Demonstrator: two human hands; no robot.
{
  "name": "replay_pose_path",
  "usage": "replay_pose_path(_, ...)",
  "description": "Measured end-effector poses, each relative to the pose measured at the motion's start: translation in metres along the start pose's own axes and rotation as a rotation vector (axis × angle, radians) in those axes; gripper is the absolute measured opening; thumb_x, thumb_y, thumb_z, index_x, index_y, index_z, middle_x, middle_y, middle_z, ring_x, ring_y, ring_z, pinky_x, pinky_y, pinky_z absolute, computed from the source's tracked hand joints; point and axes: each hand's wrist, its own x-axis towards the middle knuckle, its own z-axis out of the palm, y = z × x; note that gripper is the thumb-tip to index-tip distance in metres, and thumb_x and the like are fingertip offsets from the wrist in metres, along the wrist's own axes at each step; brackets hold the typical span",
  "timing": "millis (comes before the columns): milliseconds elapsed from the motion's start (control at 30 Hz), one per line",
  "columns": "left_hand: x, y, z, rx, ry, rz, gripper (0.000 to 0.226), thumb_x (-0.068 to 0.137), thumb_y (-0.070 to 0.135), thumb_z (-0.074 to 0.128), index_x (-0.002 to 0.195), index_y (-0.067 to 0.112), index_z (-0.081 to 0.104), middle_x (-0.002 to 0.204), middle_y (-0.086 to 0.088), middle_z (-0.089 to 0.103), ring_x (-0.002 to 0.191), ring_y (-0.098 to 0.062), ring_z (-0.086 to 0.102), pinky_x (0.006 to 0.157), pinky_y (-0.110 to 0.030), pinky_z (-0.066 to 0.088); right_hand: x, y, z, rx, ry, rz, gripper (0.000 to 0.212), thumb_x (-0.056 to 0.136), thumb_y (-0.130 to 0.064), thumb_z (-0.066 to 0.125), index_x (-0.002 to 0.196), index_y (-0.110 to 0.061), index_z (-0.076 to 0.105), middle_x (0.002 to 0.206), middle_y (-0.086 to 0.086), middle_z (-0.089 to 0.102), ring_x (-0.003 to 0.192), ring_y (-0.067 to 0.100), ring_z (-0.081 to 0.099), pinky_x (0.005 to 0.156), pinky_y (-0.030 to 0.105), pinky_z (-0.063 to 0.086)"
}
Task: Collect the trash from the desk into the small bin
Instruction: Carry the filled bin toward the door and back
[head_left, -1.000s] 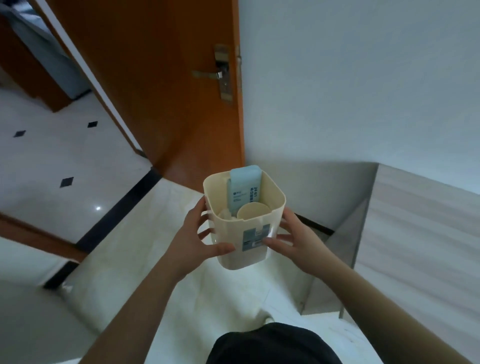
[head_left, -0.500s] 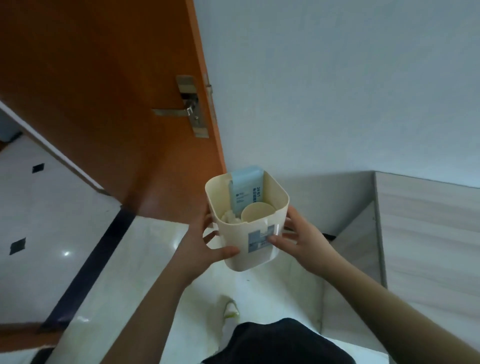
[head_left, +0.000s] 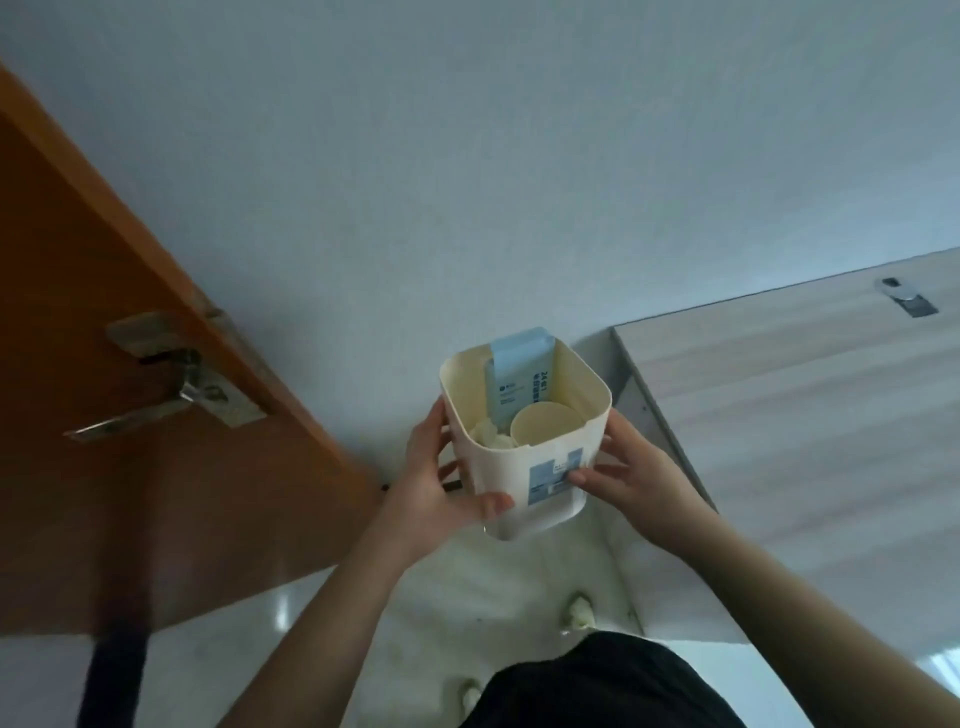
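I hold a small cream bin (head_left: 504, 483) in the air in front of me, above the floor. My left hand (head_left: 434, 488) grips its left side with the thumb across the front. My right hand (head_left: 631, 475) grips its right side, thumb on the blue and white label. Inside the bin stand a light blue packet (head_left: 517, 376), a cream paper cup (head_left: 545, 423) and some crumpled white tissue (head_left: 491, 436).
An orange wooden door (head_left: 130, 415) with a metal handle (head_left: 171, 395) stands at the left. A pale wall is ahead. A light wood desk (head_left: 805, 415) runs along the right, with a small metal object (head_left: 906, 299) on it. Pale tiled floor lies below.
The view has swung right and closer to the wall and desk. The door has slid to the left of the picture. Both hands keep the same hold on the bin.
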Motion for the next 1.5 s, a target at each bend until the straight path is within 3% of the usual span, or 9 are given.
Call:
replay_pose_path(133,0.06,0.009,0.031,0.092,-0.111,0.027,0.118,0.048,0.043,0.093,0.141,0.052,0.021,0.143,0.016,0.042,0.122,0.005,0.048,0.087,-0.011,0.046,0.015,0.021,-0.043,0.015,0.131,0.03,0.062,0.078,-0.04,0.072,0.131,-0.052,0.04,0.118,-0.026,0.062,0.111,-0.005,0.057,0.082,0.012,0.052)
replay_pose_path(300,0.137,0.037,0.083,0.191,-0.243,0.097,0.121,0.052,0.042,0.093,0.148,0.044,0.018,0.133,0.031,0.04,0.113,0.026,0.039,0.081,0.0,0.037,0.038,0.054,-0.104,0.045,0.314,0.047,0.068,0.075,-0.047,0.072,0.135,-0.046,0.04,0.125,-0.029,0.054,0.115,-0.007,0.052,0.084,0.008,0.048)
replay_pose_path(467,0.205,0.07,0.133,0.23,-0.328,0.136,0.106,0.046,0.059,0.089,0.124,0.076,0.02,0.13,0.028,0.04,0.113,0.025,0.04,0.081,-0.001,0.038,0.062,0.077,-0.165,-0.011,0.422,0.054,0.071,0.071,-0.061,0.064,0.134,-0.037,0.043,0.122,-0.029,0.043,0.111,-0.003,0.052,0.086,0.012,0.05)
replay_pose_path(600,0.242,0.073,0.164,0.265,-0.363,0.152,0.107,0.048,0.066,0.086,0.127,0.074,0.015,0.134,0.026,0.039,0.114,0.025,0.038,0.079,-0.003,0.042,0.083,0.088,-0.202,-0.069,0.459,0.087,0.064,0.07,-0.063,0.063,0.129,-0.051,0.041,0.117,-0.037,0.042,0.105,-0.01,0.05,0.079,0.003,0.046)
replay_pose_path(700,0.266,0.071,0.182,0.286,-0.405,0.104,0.112,0.046,0.068,0.086,0.128,0.074,0.01,0.14,0.024,0.039,0.117,0.022,0.039,0.091,-0.021,0.046,0.094,0.098,-0.22,-0.025,0.498,0.128,0.062,0.071,-0.059,0.064,0.128,-0.054,0.04,0.115,-0.039,0.044,0.106,-0.011,0.05,0.077,0.001,0.045)
replay_pose_path(900,0.327,0.068,0.208,0.349,-0.716,0.033,0.118,0.06,0.059,0.084,0.14,0.064,-0.002,0.144,0.036,0.028,0.134,0.011,0.028,0.103,-0.023,0.038,0.107,0.126,-0.245,0.004,0.589,0.289,0.063,0.072,-0.059,0.062,0.13,-0.058,0.037,0.124,-0.031,0.048,0.11,-0.007,0.052,0.078,0.008,0.048)
replay_pose_path(1100,0.381,0.048,0.234,0.341,-0.918,-0.076,0.11,0.074,0.049,0.072,0.146,0.052,-0.012,0.158,0.023,0.01,0.141,0.003,0.018,0.105,-0.018,0.028,0.123,0.141,-0.255,0.136,0.643,0.351,0.061,0.091,-0.029,0.061,0.136,-0.059,0.03,0.132,-0.04,0.044,0.122,-0.015,0.041,0.085,-0.001,0.039)
replay_pose_path(1300,0.406,0.036,0.245,0.343,-0.987,-0.15,0.107,0.074,0.046,0.071,0.143,0.058,-0.009,0.159,0.021,0.011,0.14,-0.002,0.022,0.113,-0.032,0.028,0.15,0.164,-0.252,0.416,0.8,0.425,0.059,0.097,-0.004,0.04,0.136,-0.048,0.041,0.139,-0.02,0.048,0.133,0.004,0.037,0.109,0.031,0.032)
replay_pose_path(1500,0.416,0.032,0.246,0.358,-0.997,-0.213,0.094,0.084,0.04,0.066,0.138,0.068,-0.005,0.145,0.037,0.015,0.136,-0.003,0.025,0.104,-0.026,0.029,0.179,0.171,-0.26,0.493,0.916,0.492,0.062,0.099,-0.006,0.033,0.116,-0.064,0.047,0.112,-0.044,0.054,0.108,-0.024,0.045,0.085,0.015,0.036)
